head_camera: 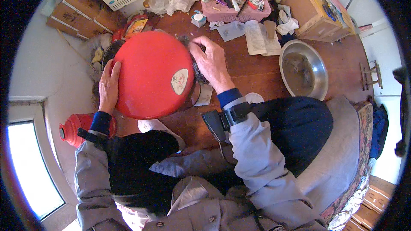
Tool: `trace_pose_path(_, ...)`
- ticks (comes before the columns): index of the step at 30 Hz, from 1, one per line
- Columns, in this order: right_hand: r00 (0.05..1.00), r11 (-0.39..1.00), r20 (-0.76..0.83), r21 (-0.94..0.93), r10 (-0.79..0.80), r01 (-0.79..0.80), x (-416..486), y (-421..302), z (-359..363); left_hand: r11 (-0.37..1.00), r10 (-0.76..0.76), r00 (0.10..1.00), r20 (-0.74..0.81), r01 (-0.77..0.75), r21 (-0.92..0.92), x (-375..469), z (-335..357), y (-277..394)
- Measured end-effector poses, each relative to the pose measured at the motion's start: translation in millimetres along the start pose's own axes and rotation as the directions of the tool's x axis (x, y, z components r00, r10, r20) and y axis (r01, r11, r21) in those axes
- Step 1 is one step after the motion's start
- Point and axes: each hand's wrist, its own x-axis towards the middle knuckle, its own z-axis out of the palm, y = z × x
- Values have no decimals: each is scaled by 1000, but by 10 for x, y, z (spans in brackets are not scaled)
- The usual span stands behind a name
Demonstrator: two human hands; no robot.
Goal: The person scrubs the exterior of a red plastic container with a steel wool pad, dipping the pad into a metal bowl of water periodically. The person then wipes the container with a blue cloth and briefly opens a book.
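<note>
A round red plastic stool or tub (151,73) with an oval sticker is tilted in front of me, its smooth face towards the camera. My left hand (109,85) grips its left rim, fingers on the edge. At its upper right edge, my right hand (210,62) has bent fingers pinched around something dark and fuzzy. That dark material (199,70) lies partly behind the red rim and partly under the hand, so its kind is unclear. A whitish sheet or card (203,95) shows just below it.
A steel basin (303,70) with murky water stands right. Ahead are a pink plastic basket (236,14) of small items, an open book (257,38), a white-capped box (198,20) and a wooden cabinet (316,16). A red thermos flask (75,130) is at left, below cardboard boxes (75,16).
</note>
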Motion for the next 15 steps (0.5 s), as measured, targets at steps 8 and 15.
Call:
trace_pose_path(8,894,935,-276,-130,-353,329,-698,-213,22,974,-128,992,1,126,-188,8,-38,146)
trace_pose_path(15,982,993,-159,-66,-103,93,-630,-361,-4,981,-151,988,10,152,-122,63,-85,211)
